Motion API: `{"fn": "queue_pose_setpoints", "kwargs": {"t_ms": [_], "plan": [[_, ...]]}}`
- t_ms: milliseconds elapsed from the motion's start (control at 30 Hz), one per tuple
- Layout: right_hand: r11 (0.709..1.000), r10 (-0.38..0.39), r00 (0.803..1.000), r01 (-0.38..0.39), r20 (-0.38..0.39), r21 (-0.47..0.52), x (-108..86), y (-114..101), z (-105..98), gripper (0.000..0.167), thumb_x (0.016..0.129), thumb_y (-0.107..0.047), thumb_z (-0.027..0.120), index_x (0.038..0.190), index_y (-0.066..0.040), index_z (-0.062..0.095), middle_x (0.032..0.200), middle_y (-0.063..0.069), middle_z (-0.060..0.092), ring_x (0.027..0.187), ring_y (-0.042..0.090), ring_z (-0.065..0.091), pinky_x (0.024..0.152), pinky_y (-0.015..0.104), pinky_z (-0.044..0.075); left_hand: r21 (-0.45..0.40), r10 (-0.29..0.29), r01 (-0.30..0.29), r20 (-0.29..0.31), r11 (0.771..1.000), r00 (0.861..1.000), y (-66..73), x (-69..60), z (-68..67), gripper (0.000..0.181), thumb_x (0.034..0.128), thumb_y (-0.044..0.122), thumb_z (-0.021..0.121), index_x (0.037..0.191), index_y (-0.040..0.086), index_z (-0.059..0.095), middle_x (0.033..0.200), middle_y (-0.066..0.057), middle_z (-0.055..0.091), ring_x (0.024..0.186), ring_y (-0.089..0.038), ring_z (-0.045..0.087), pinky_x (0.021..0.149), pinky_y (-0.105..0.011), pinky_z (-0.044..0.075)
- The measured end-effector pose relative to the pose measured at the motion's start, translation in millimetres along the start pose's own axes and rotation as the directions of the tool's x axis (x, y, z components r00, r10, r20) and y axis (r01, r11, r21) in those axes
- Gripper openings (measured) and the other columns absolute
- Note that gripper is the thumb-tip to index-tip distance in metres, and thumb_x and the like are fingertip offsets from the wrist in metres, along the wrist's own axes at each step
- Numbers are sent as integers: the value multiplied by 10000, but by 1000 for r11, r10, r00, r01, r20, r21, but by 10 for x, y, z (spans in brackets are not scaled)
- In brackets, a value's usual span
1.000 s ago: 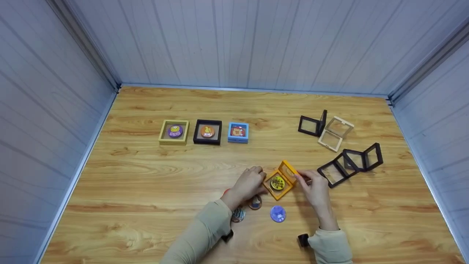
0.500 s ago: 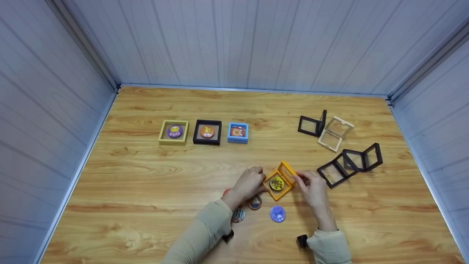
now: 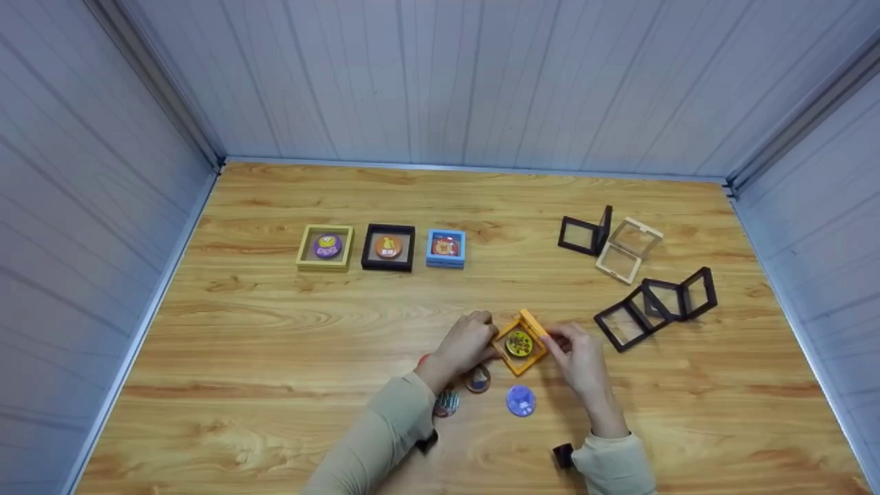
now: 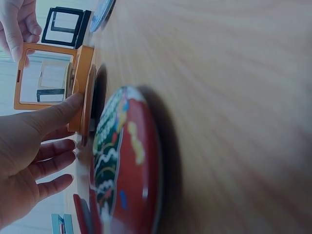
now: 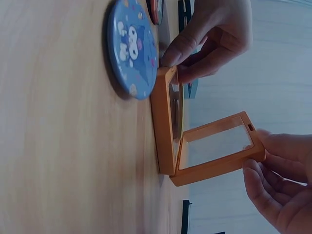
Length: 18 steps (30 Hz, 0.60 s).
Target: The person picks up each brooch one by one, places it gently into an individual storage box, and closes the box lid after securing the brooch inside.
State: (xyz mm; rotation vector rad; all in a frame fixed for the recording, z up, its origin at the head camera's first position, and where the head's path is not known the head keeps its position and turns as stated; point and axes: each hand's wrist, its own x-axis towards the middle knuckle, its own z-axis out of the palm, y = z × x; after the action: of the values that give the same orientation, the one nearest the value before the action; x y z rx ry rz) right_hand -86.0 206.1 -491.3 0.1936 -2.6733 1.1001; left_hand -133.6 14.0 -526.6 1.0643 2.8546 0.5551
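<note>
While our left hand (image 3: pixel 467 344) pinches the orange display case (image 3: pixel 533 361) by one corner, our right hand (image 3: pixel 581 359) pinches its lid (image 3: pixel 533 322), now swung further toward the yellow badge (image 3: pixel 518 343) between them; closing seems partly done.

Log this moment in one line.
left hand: pinches orange case base | right hand: pinches raised lid | yellow badge: inside base | purple badge: loose on table

Wood-grain table (image 3: pixel 261 385) bears loose badges (image 3: pixel 520 401), 3 closed frames (image 3: pixel 388 267), open frames (image 3: pixel 636 316).

Orange frame (image 5: pixel 209 167) smooth plastic; red badge (image 4: pixel 127 161) glossy.
</note>
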Motion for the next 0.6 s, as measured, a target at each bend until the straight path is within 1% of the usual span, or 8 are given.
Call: {"fn": "queue_pose_setpoints", "kwargs": {"t_ms": [33,133,233,267,367,600], "plan": [[1000,-3,1000,3,10,7,-6,-11,6,120,736,-20,688,832,44,658,729,77,587,603,149,551,517,217,465,0,14,-14,-18,1000,1000,-2,-3,-4,288,776,347,655,867,74,666,882,-36,514,812,-168,494,679,-300,405],[1000,-18,999,17,40,15,-22,-35,34,124,716,-7,700,820,42,654,724,67,578,601,144,545,516,215,462,-17,27,-27,-27,999,999,-9,-7,-12,291,775,341,659,870,65,665,873,-38,512,799,-167,492,676,-293,400],[999,-37,997,37,73,4,-37,-61,72,129,699,-10,713,802,32,648,715,55,566,595,134,533,512,213,456,-19,21,-22,-28,1000,999,-11,-2,-15,292,760,336,675,882,71,671,877,-37,519,797,-166,498,675,-290,401],[999,-41,995,42,87,-1,-43,-69,86,131,693,-9,717,796,28,646,712,50,561,593,130,529,511,212,452,-27,11,-11,-17,1000,1000,-16,4,-11,295,760,341,674,892,77,674,885,-33,525,804,-164,503,684,-291,404],[999,-48,990,50,131,-15,-56,-97,124,130,683,1,722,782,20,640,700,39,548,589,114,511,506,212,442,-30,-1,1,-16,1000,1000,-25,18,2,289,751,351,680,878,92,679,868,-20,527,784,-156,504,672,-289,405],[999,-1,979,12,206,-53,-60,-150,167,122,689,14,714,786,5,640,689,24,531,590,100,488,507,221,427,-31,-17,17,0,999,1000,-18,20,-2,284,751,355,680,859,92,678,850,-20,522,752,-154,495,656,-288,400]]}}
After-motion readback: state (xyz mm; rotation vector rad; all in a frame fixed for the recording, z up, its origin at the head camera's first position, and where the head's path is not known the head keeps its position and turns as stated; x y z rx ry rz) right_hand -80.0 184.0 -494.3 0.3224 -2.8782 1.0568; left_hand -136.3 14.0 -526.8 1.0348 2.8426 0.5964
